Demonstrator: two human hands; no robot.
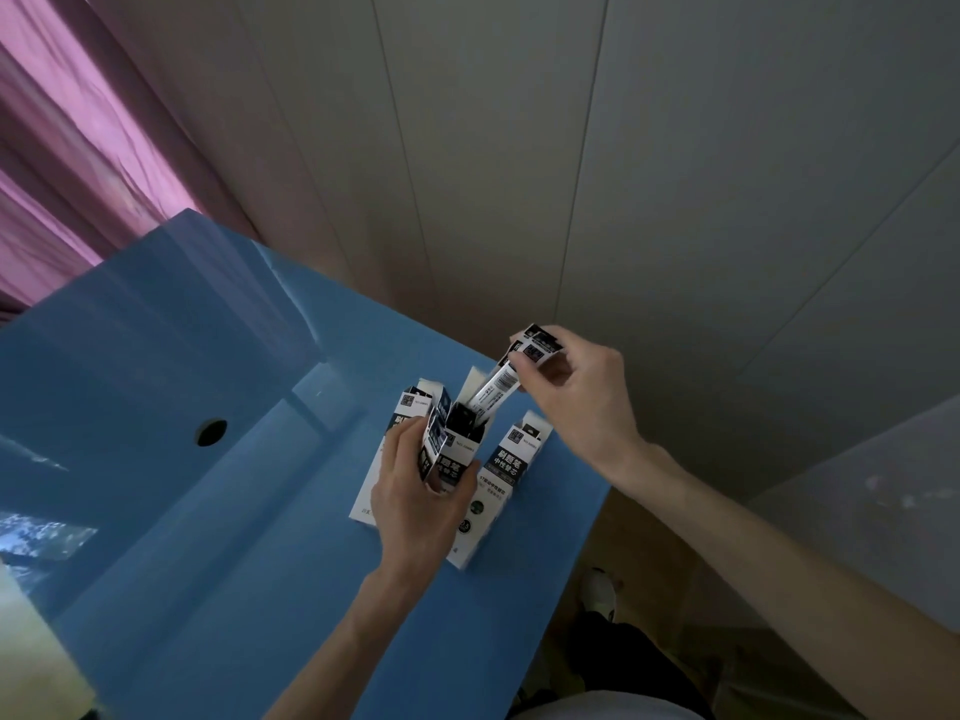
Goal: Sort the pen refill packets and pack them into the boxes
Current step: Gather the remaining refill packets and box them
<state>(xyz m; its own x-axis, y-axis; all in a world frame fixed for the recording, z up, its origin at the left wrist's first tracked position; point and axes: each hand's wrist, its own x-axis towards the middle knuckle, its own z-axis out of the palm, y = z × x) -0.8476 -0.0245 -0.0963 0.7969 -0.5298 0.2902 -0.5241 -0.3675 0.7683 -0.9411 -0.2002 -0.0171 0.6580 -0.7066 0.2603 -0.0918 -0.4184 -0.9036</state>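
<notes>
On the blue counter, 3 white-and-black boxes stood upright close together near its right edge, their top flaps open. The left hand curled its grip around the middle box, thumb on the right face and fingers on the left, and also pressed a small packet against that box's side. The left box stood just behind those fingers, touching or nearly touching the middle one; which, I could not tell. The right box stood just beside the middle box, free of either hand. The right hand hovered above and to the right, its fingertips pinched tight on a pen refill packet, a slim white-and-black strip tilted down to the left with its lower end inside the open mouth of the middle box. A round dark hole showed in the counter well to the left. A pink curtain hung behind the counter's far left corner.
</notes>
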